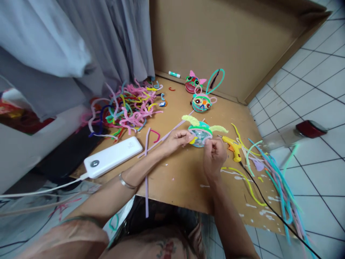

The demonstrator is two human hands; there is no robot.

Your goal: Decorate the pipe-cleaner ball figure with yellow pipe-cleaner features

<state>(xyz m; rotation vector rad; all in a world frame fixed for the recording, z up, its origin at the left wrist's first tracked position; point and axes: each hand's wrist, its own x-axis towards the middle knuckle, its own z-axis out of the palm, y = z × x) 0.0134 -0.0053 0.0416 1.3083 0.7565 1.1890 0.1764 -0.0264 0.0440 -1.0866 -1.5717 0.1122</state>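
Note:
A round clear ornament point(199, 131) is between my hands above the cardboard table. Green pipe cleaner trims its upper part, and two fluffy pale-yellow ears stick out at its sides. My left hand point(178, 140) pinches its left edge, close to a small yellow piece point(192, 140). At the lower right edge, my right hand point(215, 154) is closed in a fist, thumb and finger against the rim by a pale strand. What lies inside that fist is hidden. Just right of it lies a yellow glue gun point(234, 147), its nozzle pointing at the ornament.
Two finished-looking animal faces point(201, 103) point(193, 83) stand behind, near a glue stick point(174, 74). A tangle of pipe cleaners point(134, 104) fills the back left. At left lies a white power bank point(113, 157) with a cable. Long pipe cleaners point(283, 187) hang over the right edge beside the black cord.

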